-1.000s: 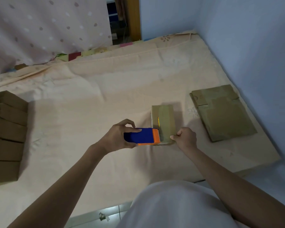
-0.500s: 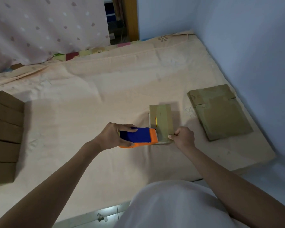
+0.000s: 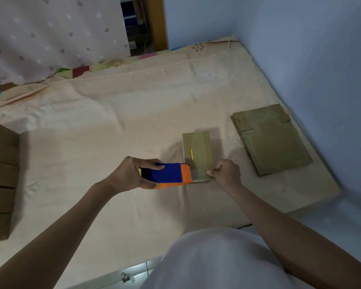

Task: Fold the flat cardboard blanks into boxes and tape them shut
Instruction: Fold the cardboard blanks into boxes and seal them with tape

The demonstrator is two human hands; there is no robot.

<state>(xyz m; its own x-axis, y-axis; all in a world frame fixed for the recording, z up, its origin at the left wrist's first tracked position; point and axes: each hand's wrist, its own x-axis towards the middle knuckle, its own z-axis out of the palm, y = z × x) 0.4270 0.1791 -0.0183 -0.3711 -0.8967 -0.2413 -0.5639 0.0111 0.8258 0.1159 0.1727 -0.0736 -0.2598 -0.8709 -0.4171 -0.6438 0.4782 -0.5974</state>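
Bed [image 3: 133,122] carries all. Finished boxes [image 3: 0,176] stacked far left; flat blanks [image 3: 273,140] right, near wall. Box [image 3: 197,155] mid-bed, likely light, stiff-walled, crushable; hold by corners. Left hand [image 3: 131,174] wraps dispenser [image 3: 167,177] at box's near end. Right hand [image 3: 227,174] pinches near-right corner.

At frame center, a left hand [image 3: 131,174] grips a blue-orange tape dispenser [image 3: 167,176] against a folded box [image 3: 197,152]; the right hand [image 3: 227,174] pinches its near corner.
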